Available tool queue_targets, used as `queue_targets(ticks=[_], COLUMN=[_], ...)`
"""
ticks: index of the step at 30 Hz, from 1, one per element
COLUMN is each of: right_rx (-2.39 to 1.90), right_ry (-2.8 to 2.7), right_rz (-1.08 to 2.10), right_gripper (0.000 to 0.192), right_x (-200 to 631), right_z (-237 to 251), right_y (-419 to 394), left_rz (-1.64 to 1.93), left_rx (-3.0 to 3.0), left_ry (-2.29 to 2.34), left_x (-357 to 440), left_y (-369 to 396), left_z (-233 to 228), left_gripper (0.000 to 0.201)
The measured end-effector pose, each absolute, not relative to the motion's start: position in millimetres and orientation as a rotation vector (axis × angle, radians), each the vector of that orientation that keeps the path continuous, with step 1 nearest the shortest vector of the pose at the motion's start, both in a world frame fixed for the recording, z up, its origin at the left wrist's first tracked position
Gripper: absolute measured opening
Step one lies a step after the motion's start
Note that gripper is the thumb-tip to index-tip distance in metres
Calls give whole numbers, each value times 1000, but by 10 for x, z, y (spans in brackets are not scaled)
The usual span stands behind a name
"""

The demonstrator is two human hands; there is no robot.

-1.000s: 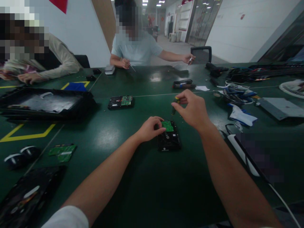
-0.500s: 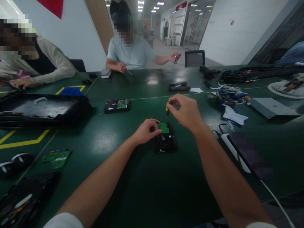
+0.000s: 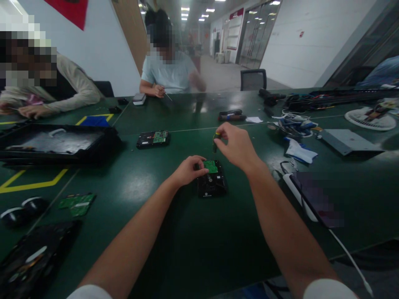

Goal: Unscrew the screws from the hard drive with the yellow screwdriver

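Observation:
A black hard drive (image 3: 215,185) with a green circuit board (image 3: 211,166) at its far end lies flat on the table in front of me. My left hand (image 3: 190,171) grips its left side, the thumb resting across the top. In my right hand (image 3: 235,143) I pinch a small screwdriver (image 3: 215,142) with a yellow-and-green handle, held upright above the drive's far edge. The screwdriver's tip is too small to make out, so I cannot tell whether it touches the drive.
Beyond lies another hard drive (image 3: 152,139). To the left are a black tray-like casing (image 3: 59,143), a loose circuit board (image 3: 77,203) and a large dark device (image 3: 37,257). Gloves (image 3: 301,150), a metal box (image 3: 349,141) and a phone (image 3: 314,199) are rightward. Two people sit across the table.
The whole view shifts slightly. My right hand and the screwdriver sit a little further left, still above the drive. The person opposite has lowered one hand, now blurred.

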State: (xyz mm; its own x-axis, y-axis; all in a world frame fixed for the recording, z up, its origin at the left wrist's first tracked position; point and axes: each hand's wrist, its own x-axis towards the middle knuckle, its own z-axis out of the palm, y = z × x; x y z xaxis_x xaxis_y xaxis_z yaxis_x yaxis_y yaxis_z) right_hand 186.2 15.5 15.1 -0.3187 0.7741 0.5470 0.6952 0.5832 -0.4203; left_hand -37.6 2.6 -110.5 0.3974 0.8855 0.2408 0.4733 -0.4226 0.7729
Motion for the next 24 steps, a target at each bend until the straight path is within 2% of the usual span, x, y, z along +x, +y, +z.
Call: queue_targets(ticks=[3, 8, 24], right_rx=[-1179, -1157, -1168], right_ry=[-2133, -2164, -2065], right_rz=[67, 39, 144], right_gripper=[13, 19, 21], right_x=[1862, 1860, 1880], right_z=[179, 186, 136], right_y=[129, 115, 161], left_rz=[906, 930, 956], left_rx=[2003, 1992, 2000], left_ry=[1185, 1205, 1158], left_x=[-344, -331, -355], left_y=[1, -5, 36], left_z=[-1119, -1147, -1168], left_gripper=[17, 15, 10])
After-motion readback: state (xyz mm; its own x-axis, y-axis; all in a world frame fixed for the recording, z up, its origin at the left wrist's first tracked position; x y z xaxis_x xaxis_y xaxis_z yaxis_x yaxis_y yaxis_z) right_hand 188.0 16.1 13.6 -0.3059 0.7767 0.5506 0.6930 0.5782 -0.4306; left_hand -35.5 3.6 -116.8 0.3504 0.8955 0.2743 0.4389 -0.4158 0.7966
